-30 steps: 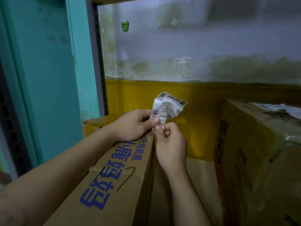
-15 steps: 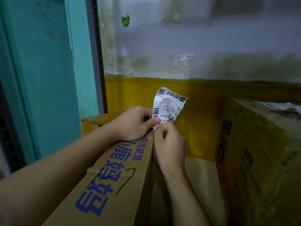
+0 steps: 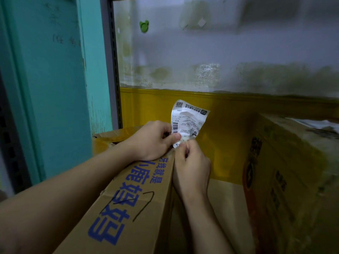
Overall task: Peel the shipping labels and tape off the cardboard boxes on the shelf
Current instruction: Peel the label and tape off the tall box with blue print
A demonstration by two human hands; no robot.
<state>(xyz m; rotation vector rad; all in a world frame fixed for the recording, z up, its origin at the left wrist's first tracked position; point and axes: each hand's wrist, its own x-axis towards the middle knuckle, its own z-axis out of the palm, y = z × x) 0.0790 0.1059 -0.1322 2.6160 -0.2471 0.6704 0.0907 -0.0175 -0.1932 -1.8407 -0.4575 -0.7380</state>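
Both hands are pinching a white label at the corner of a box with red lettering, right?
Not quite. The head view shows the lettering on the box is blue, not red. The left hand and right hand do pinch the white label at its corner.

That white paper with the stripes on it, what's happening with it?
A person is peeling a white shipping label off the cardboard box with blue writing. The left hand rests on the box's top and pinches the label's lower part. The right hand pinches its bottom end at the box's corner. Most of the label stands up free and crumpled. Another box on the right has paper on top.
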